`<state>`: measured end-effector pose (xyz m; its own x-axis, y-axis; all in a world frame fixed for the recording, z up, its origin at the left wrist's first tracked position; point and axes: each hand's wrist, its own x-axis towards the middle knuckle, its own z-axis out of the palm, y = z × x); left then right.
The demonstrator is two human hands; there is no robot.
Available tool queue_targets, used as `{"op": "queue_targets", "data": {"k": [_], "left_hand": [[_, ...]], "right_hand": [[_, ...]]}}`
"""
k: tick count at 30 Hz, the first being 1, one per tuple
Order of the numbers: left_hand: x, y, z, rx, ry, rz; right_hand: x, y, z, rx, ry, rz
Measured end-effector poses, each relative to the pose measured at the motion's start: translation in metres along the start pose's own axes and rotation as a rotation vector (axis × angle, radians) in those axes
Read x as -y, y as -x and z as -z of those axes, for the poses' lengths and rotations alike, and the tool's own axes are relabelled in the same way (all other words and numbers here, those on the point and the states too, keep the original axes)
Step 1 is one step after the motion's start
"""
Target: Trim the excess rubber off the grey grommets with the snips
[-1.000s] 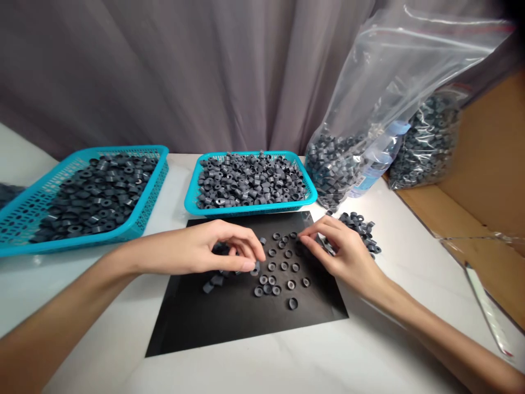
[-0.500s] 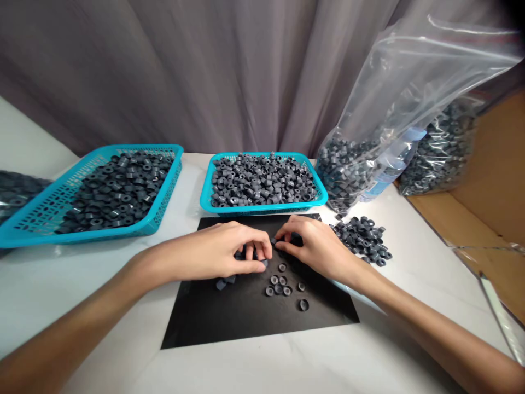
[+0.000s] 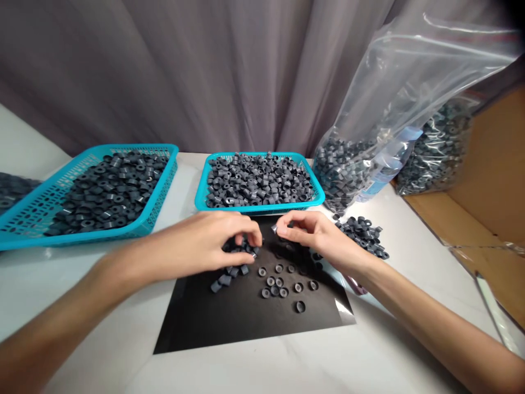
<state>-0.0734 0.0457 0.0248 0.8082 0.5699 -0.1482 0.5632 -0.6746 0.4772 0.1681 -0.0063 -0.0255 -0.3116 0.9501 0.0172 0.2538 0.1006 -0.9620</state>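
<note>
A black mat (image 3: pixel 246 317) lies on the white table with several small dark grey rings (image 3: pixel 281 283) scattered on it. My left hand (image 3: pixel 209 243) hovers over the mat's upper middle, fingers curled and pinched on several grey rings, with a small clump of rings (image 3: pixel 229 273) just below it. My right hand (image 3: pixel 318 238) is close beside it to the right, fingertips pinched on one grey ring (image 3: pixel 275 229). The two hands' fingertips almost meet.
Two turquoise baskets of grey rings stand behind the mat: a larger basket (image 3: pixel 24 219) at left, a smaller basket (image 3: pixel 200 197) at centre. A loose pile of rings (image 3: pixel 365 235) lies right of the mat. Clear plastic bags of rings (image 3: pixel 369 148) lean by a cardboard box (image 3: pixel 484 202).
Both hands rose a little off the mat toward the centre basket, still pinched together. More rings now show uncovered on the mat below the hands.
</note>
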Motion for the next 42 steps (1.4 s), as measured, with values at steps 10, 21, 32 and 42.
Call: {"op": "queue_targets", "data": {"k": [10, 21, 32, 42], "left_hand": [[0.005, -0.006, -0.016, 0.012, -0.131, -0.065], [0.008, -0.006, -0.012, 0.013, -0.099, -0.071], [0.010, -0.002, -0.004, -0.141, -0.135, 0.066], [0.005, -0.010, -0.035, -0.143, -0.366, -0.021]], "right_hand": [[-0.006, 0.001, 0.006, 0.098, -0.350, -0.182], [-0.016, 0.001, 0.018, -0.190, 1.026, 0.173], [0.002, 0.006, 0.008, -0.139, 1.185, 0.211], [-0.001, -0.010, -0.029, -0.054, 1.009, 0.234]]}}
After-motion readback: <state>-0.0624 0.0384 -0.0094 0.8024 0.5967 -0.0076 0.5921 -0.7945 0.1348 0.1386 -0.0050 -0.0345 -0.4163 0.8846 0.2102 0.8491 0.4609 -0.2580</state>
